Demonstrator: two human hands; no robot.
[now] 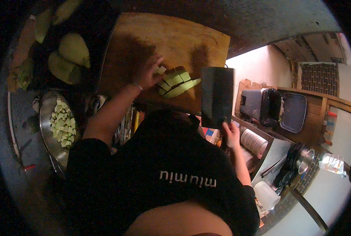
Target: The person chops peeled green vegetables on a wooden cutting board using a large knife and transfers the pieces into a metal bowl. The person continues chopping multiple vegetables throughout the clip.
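Observation:
My right hand (pixel 231 134) grips the handle end of a broad, dark cleaver (pixel 217 97). Its wide blade is raised beside the right edge of a wooden cutting board (pixel 175 32). On the board lies a pale green vegetable (pixel 178 82) cut into strips and blocks, possibly eggplant or squash. To its left, my left hand (pixel 148 73) has its fingers curled around a pale vegetable cube (pixel 161 70); shadow hides part of the grip. A metal bowl (pixel 45 118) at the left contains many pale green cubes (pixel 63 124).
Whole or halved pale vegetables (pixel 73 48) lie in shadow at the upper left. Beyond the board's right side stand a grey bin (pixel 252 101) with a dark liner and its lid (pixel 293 112). Stacked plates (pixel 253 141) and a steel bowl (pixel 305 160) are at the lower right.

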